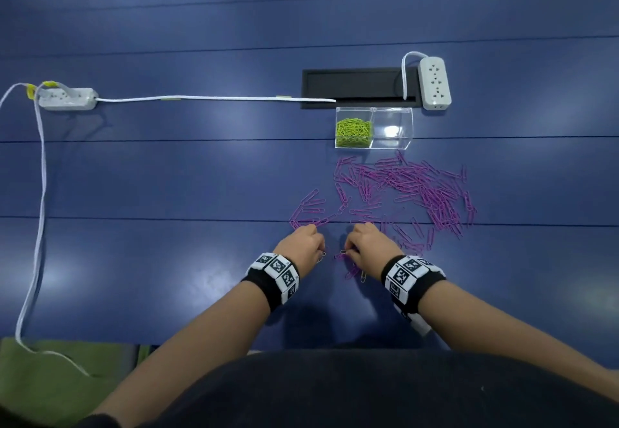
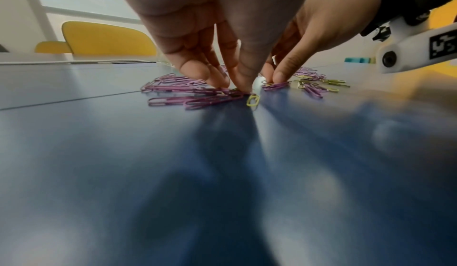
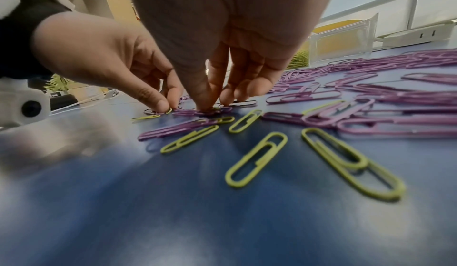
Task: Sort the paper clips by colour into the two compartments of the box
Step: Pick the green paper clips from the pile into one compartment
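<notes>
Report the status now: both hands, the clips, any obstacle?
Left hand and right hand pinching clips on the table. Green clips fill left compartment; purple clips unsorted. Nothing blocks the box.

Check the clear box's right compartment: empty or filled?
Empty. In the head view, the right compartment of the clear plastic box shows only glare; green paper clips fill the left.

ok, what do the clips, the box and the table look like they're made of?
Clips: probably wire under an opaque matte coating, purple or lime; thin bent loops, even colour, no bare metal showing.
Box: clear rigid plastic, likely acrylic; see-through walls with bright edges.
Table: smooth blue surface in a semi-gloss finish; soft light reflections, thin dark seams between panels. Core material cannot be told.
</notes>
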Tool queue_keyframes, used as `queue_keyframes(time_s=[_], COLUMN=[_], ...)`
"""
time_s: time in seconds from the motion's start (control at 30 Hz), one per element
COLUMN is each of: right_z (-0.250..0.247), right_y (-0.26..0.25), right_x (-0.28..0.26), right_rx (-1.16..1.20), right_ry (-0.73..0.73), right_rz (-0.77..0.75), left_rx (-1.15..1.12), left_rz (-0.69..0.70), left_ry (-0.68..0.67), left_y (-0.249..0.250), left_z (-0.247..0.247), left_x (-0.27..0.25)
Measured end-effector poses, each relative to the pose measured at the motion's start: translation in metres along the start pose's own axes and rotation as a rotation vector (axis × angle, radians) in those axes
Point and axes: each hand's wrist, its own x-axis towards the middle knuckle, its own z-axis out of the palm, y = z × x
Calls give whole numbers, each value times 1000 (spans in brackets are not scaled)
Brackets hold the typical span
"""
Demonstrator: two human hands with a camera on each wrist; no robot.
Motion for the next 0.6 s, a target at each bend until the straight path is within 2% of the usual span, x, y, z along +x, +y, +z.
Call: queue_keyframes(time_s=[0.13,0.23,0.3,0.47,0.53,0.6], right_z=[3,4,4,2,1,0], right_y=[0,1,4,7,7,8], right_x=[4,6,6,7,7,7], right_rx=[34,57,68,49,49,68], right_ry=[-6,16,33,38,47,65], right_rz=[50,85,115,100,85,81], left_rx=[129,164,-16,-619,-809,-886], left_rz=[64,79,10,-267,-301,-312], left_ry=[-18,28,113,351,356,336], left_y=[1,1,3,-5,-9,-12], left_z=[4,3,-3,-11,-13,-16], left_x=[6,10,10,2,-2,-6])
